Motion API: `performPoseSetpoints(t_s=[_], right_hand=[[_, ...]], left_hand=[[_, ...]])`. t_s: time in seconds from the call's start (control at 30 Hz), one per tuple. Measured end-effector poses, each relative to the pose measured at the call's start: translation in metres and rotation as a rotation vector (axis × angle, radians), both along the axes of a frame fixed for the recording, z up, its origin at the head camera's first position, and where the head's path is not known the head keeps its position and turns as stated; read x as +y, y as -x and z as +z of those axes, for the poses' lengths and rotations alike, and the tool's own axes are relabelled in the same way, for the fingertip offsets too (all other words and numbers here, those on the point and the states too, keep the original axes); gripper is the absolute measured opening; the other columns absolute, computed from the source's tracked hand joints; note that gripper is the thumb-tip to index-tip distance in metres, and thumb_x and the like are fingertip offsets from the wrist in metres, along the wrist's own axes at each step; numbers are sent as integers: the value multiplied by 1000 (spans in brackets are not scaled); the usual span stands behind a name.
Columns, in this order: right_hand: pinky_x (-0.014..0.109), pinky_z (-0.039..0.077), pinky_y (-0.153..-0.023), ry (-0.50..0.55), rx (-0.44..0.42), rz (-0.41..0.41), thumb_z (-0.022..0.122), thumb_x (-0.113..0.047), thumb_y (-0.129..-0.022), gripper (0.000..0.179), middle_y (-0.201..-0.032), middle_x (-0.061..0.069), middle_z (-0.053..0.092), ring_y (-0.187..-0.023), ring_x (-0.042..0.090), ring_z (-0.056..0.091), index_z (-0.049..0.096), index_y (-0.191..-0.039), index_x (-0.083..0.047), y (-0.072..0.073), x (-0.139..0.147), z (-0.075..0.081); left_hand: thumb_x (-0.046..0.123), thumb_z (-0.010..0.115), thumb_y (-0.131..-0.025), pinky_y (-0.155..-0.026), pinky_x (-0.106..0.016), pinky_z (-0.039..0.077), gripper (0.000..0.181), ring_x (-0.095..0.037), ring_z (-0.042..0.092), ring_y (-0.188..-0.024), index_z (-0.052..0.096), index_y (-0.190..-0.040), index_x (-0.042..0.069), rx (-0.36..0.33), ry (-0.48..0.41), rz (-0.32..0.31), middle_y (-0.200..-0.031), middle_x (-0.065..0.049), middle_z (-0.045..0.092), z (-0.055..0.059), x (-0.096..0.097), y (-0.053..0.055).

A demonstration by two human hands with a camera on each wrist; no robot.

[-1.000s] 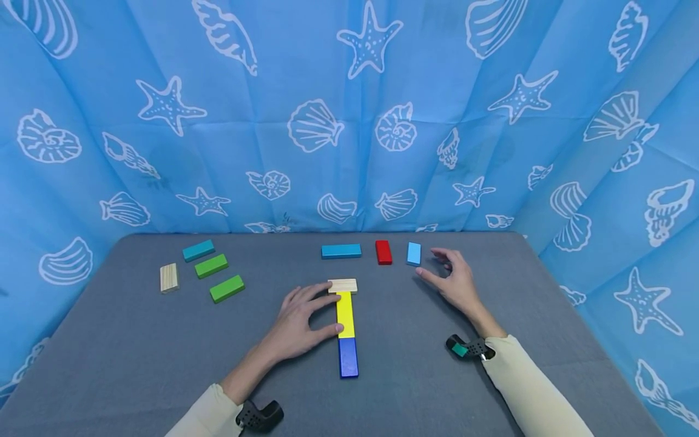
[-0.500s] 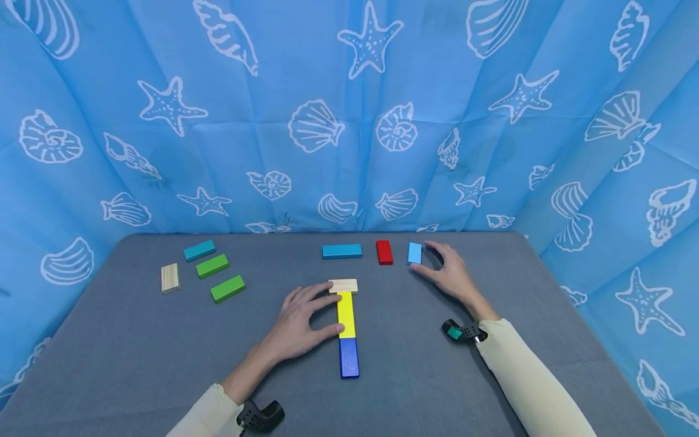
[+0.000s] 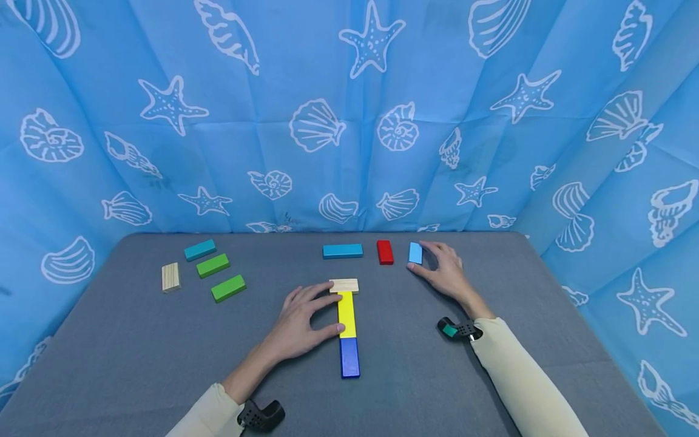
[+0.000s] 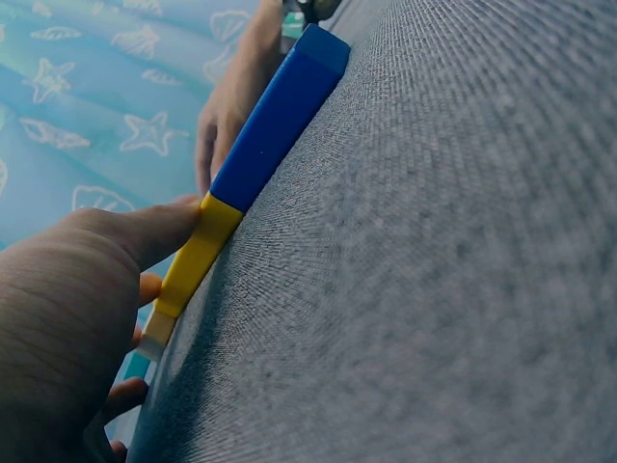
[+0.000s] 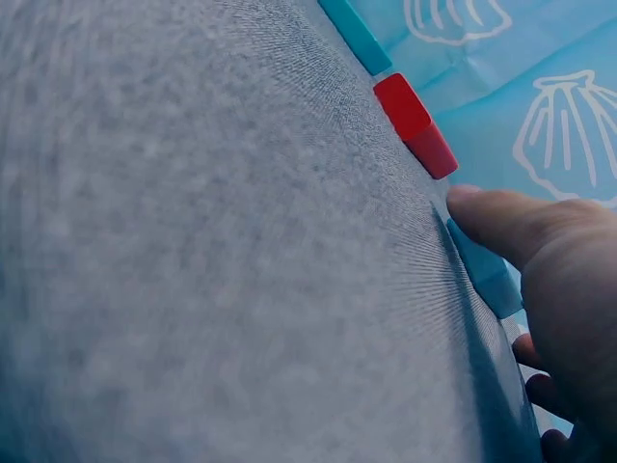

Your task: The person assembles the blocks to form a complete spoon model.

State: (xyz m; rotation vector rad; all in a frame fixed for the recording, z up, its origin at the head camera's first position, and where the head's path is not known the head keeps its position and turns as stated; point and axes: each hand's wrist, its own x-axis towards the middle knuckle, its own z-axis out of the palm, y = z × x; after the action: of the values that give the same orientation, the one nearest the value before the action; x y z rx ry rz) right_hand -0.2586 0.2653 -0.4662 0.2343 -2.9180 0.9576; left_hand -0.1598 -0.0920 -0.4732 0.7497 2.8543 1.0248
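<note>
And here's the left hand [image 3: 297,325], just left of the yellow block [image 3: 346,314], its fingers loose and spread, grasping nothing; the thumb and one fingertip touch the yellow block's left side, and another fingertip reaches the left end of the pale wooden block [image 3: 344,285]. That pale wooden block lies crosswise against the yellow block's far end, while the dark blue block [image 3: 349,358] meets its near end, lined up with it, all flat on the tabletop [image 3: 164,364].

Over to the right hand [image 3: 449,276], beyond and to the right of the yellow block: thumb and index finger bent at opposite ends of the light blue block [image 3: 415,252], though I can't tell whether they grip it or only bracket it. That light blue block lies flat, well apart from the yellow block. Closer to straight beyond the yellow block, there's the red block [image 3: 384,252], with the long teal block [image 3: 342,251] directly past the yellow block's far end.

Well to the yellow block's left, look: a short teal block [image 3: 199,250], two green blocks [image 3: 229,288] and a plain wooden block [image 3: 170,277].
</note>
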Motion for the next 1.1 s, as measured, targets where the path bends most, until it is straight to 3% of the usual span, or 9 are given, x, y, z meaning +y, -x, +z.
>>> performPoseSetpoints(t_s=[0.6, 0.83, 1.1], right_hand=[[65, 20, -110, -20, 52, -27, 74, -37, -93, 71, -150, 26, 39, -140, 47, 29, 48, -148, -3, -1, -3, -6], [66, 18, -110, 52, 64, -19, 80, -32, -89, 67, -146, 27, 45, -138, 47, 32, 53, -142, 0, -1, 1, -5], [64, 20, -115, 122, 16, -39, 80, -35, -88, 72, -149, 25, 42, -141, 43, 31, 50, -144, -2, -7, 2, 2]], left_hand=[[60, 69, -89, -118, -64, 13, 62, -29, 35, -146, 61, -142, 29, -11, 2, 4, -158, 1, 42, 0, 0, 0], [58, 70, -89, -118, -64, 14, 62, -29, 36, -146, 60, -143, 28, -2, 2, 2, -158, 1, 42, -2, 1, 1], [57, 71, -90, -118, -63, 14, 61, -29, 36, -145, 61, -143, 28, 10, -2, 1, -158, 0, 42, -2, 1, 1]])
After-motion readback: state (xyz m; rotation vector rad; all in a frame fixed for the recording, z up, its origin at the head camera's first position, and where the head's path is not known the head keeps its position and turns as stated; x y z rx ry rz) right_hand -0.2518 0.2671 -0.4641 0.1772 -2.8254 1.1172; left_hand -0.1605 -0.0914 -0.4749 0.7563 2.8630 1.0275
